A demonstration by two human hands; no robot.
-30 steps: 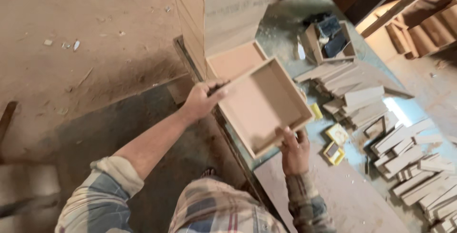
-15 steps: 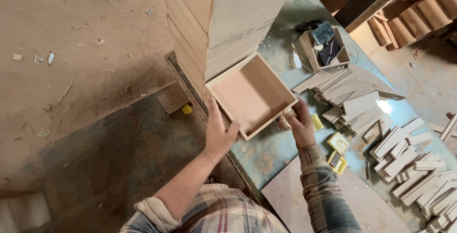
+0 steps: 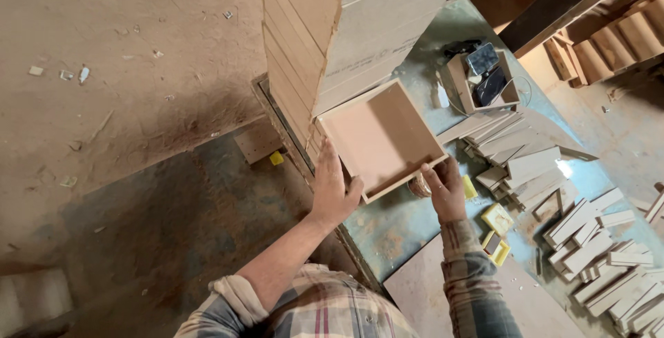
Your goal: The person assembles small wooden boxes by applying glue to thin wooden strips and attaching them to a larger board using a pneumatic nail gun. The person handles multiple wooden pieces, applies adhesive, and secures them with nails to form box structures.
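While the tray (image 3: 382, 139) sits up against the foot of the tall stack (image 3: 346, 27) on the bench (image 3: 401, 224), both hands grip it: the left hand (image 3: 333, 189) clasps its near left corner, the right hand (image 3: 446, 187) pinches its near right corner. Wood strips (image 3: 553, 193) lie scattered to the right, and a small box (image 3: 481, 79) stands beyond the tray
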